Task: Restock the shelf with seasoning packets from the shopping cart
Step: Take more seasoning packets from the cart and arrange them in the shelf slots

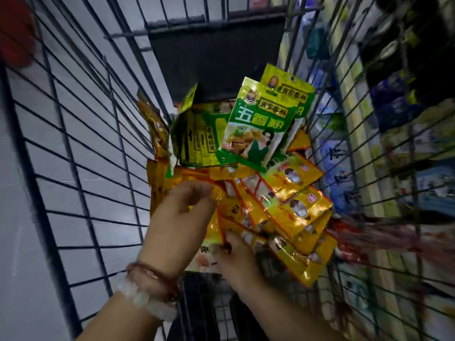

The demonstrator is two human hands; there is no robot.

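Both hands in cart (73, 168), gathering packets.
Left hand (179, 217) and right hand (240, 260) each pinch fanned yellow packets (293, 217); foil looks light, floppy, slick, so clamp stacked edges.

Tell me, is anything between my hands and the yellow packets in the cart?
Nothing visible. Your left hand already holds the fanned yellow packets from the left, and your right hand pinches their lower edge. The green packets lie behind them, deeper in the cart, not in the way.
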